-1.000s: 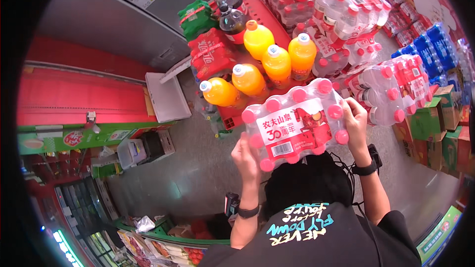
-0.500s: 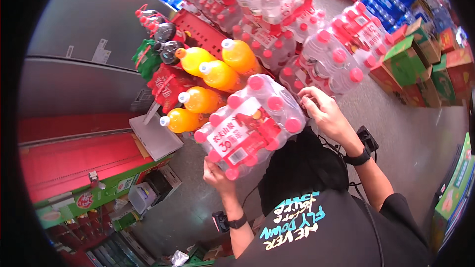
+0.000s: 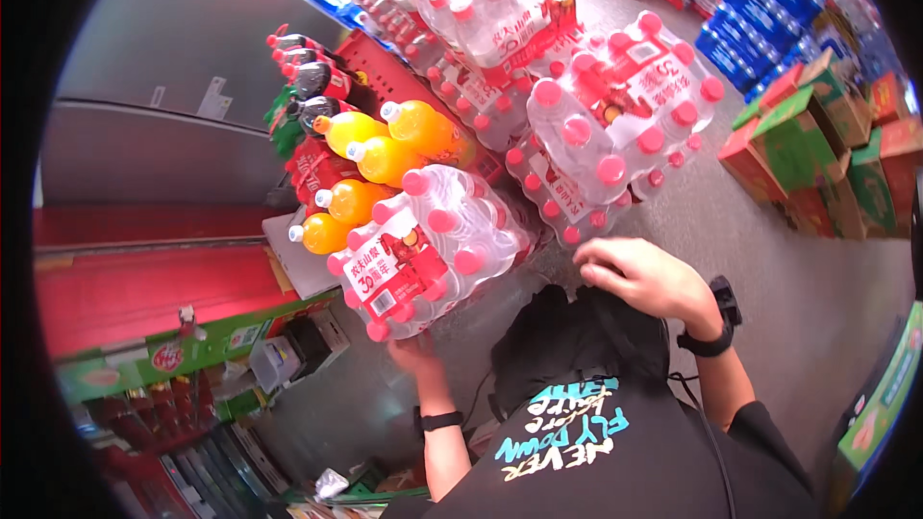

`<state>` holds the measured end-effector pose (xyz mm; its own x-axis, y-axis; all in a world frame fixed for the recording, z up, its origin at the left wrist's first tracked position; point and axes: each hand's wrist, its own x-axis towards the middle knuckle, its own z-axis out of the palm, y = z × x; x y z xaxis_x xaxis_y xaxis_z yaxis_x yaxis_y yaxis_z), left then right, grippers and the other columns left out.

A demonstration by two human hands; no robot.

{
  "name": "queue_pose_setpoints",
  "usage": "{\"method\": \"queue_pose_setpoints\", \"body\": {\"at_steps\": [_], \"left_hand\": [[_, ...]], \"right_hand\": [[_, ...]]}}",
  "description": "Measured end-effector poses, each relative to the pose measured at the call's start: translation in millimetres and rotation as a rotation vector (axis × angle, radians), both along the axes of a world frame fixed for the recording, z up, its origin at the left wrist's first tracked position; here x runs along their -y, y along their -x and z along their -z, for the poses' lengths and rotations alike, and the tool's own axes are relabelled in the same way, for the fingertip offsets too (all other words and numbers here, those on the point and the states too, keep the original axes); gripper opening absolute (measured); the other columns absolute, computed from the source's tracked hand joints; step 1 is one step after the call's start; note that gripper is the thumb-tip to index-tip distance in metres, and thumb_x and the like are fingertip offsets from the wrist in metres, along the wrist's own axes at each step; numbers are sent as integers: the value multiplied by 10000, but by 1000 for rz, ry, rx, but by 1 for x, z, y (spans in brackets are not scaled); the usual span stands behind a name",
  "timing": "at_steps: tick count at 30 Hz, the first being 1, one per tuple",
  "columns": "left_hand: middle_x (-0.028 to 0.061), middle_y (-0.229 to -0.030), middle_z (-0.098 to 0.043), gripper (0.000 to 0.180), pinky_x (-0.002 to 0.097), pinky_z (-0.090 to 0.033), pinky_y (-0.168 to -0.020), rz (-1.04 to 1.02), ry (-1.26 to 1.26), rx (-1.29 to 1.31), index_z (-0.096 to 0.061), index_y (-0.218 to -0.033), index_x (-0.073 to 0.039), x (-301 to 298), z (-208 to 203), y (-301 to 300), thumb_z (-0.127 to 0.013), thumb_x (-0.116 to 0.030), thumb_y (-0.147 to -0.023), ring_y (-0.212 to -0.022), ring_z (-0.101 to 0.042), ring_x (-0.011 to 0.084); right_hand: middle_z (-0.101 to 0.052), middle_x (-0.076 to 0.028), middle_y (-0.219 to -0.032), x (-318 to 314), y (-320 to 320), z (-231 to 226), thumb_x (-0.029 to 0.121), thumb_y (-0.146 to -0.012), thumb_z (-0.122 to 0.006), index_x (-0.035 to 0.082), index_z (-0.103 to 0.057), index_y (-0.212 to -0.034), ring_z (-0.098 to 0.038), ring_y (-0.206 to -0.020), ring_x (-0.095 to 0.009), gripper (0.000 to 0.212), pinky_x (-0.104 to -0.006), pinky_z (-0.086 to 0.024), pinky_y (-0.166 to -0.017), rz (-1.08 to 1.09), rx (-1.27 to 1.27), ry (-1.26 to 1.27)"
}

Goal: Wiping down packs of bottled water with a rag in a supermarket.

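A shrink-wrapped pack of water bottles (image 3: 433, 250) with pink caps and a red label hangs tilted in front of a stack of similar packs (image 3: 615, 125). My left hand (image 3: 415, 354) is under the pack's lower end and bears it; a black watch sits on that wrist. My right hand (image 3: 642, 276) is to the right of the pack, a small gap away, with fingers bent and nothing in it. That wrist also has a black watch. Orange drink bottles (image 3: 380, 159) stand just behind the pack.
Red soda packs and dark bottles (image 3: 308, 86) are stacked at the left by a grey metal wall (image 3: 154, 58). Blue-capped bottle packs (image 3: 760, 29) and green and red cartons (image 3: 817, 154) line the grey floor (image 3: 798, 279) at the right. A red shelf edge (image 3: 135, 279) runs at the left.
The water pack has come down and to the left, closer to the orange bottles. My right hand has let go of its right end; my left hand still carries it from below.
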<state>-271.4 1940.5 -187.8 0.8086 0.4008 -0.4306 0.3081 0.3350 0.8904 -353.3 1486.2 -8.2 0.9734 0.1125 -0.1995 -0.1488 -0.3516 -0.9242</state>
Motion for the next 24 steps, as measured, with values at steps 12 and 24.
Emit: {"method": "queue_pose_setpoints", "body": {"at_steps": [12, 24], "left_hand": [[108, -1734, -25, 893, 771, -234, -1146, -354, 693, -262, -212, -1625, -312, 161, 59, 39, -482, -768, -906, -1561, -156, 455], [107, -1706, -194, 914, 733, -256, -1158, -432, 561, -78, -170, -1662, -242, 163, 28, 28, -288, -790, -940, -1546, -207, 414]], "right_hand": [[-710, -179, -1064, 211, 94, -18, 232, -1005, -655, 5, -640, -1235, -700, -950, -296, 324, -393, -553, -853, -80, -168, 64], [-704, -139, -1019, 283, 102, 3, 199, -1012, -660, 6, -637, -1242, -672, -929, -223, 300, -351, -533, -845, -49, -192, 36]]}}
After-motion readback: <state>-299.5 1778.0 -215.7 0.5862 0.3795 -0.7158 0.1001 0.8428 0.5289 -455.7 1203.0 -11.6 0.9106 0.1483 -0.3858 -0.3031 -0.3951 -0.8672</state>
